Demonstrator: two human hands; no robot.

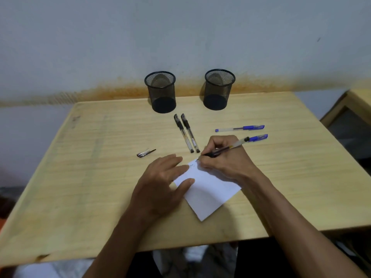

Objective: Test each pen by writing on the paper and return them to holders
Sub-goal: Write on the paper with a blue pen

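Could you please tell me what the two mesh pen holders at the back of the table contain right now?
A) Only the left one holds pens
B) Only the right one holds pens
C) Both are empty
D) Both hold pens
C: the left holder and the right holder show only bare mesh inside, while the two black pens and a blue pen lie on the table, and the right hand writes with another pen.

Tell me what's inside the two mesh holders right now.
Both look empty: left holder and right holder show only dark bases through the mesh. No pens stand in either.
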